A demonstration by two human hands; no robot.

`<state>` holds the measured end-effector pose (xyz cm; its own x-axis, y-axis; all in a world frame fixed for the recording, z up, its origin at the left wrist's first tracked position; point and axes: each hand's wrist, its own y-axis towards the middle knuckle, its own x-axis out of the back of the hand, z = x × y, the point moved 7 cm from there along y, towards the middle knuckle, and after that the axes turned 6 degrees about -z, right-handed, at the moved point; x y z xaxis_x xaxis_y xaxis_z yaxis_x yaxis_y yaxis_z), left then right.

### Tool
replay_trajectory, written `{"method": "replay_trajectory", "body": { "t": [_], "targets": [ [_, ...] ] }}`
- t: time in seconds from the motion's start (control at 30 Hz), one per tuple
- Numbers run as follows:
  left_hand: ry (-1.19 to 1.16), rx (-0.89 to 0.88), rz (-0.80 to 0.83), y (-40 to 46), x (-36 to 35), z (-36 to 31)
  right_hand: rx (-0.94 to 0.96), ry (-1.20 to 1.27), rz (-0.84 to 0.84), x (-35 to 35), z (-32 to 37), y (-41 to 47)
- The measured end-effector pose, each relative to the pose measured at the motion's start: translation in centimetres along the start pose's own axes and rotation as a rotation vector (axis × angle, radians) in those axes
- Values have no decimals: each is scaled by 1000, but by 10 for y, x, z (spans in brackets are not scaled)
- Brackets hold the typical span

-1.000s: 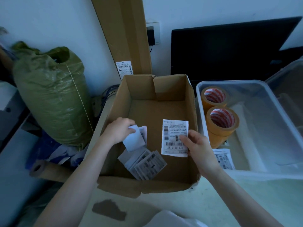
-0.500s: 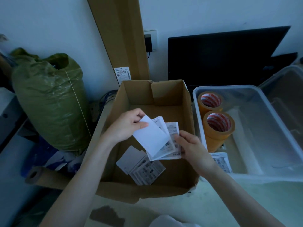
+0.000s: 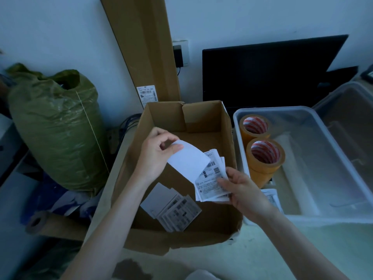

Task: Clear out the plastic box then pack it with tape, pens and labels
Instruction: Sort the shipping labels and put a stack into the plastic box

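Two hands are at work over the cardboard box (image 3: 181,229), gathering shipping labels. Nearest us, the right hand (image 3: 245,194) pinches the lower edge of a fanned sheaf of printed labels (image 3: 212,178), thumb on top, fingers curled beneath. The left hand (image 3: 155,154) pinches the top corner of a blank white slip (image 3: 187,160) lying over that sheaf, thumb and forefinger closed on it. To do this well, I'd say square the slip down onto the pile so the edges line up, keep the right thumb firm so nothing fans out or slides, then carry the lot across low and level.

More labels (image 3: 173,209) lie loose on the box floor, near left, not yet picked up. One further label (image 3: 270,199) rests in the near corner of the clear plastic box (image 3: 343,158) to the right, where two rolls of tan tape (image 3: 265,156) already stand, one just behind the other. No pens in sight. The tall cardboard wall between the boxes is the hurdle: the sheaf must lift over it.

Further off, a green sack (image 3: 58,128) sits left, a flat carton (image 3: 145,47) leans on the wall, and a dark monitor (image 3: 272,71) stands behind.
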<state>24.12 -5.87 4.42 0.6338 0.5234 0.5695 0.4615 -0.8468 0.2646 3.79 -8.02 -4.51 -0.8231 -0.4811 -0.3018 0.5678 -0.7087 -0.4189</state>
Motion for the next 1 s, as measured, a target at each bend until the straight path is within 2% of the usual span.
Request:
{"method": "replay_trajectory", "body": {
  "t": [0.07,0.27,0.5,0.6,0.8,0.87,1.0],
  "targets": [
    [-41,-64,-13,-2,5,-9,-7,22,-17,4,-1,1],
    [-187,-222,113,-14,3,-20,-41,53,-70,11,2,2],
    [-360,-42,120,-19,-6,5,-41,70,-77,10,6,0],
    [-464,77,86,-21,-8,12,-20,29,-101,12,8,0],
    [-604,198,92,-20,-16,21,-7,-32,-155,14,7,1],
    [-542,195,115,-20,-19,24,-6,-42,-159,14,9,1],
    [-198,49,258,-18,-28,17,-17,-14,-89,11,14,-4]
  ]
}}
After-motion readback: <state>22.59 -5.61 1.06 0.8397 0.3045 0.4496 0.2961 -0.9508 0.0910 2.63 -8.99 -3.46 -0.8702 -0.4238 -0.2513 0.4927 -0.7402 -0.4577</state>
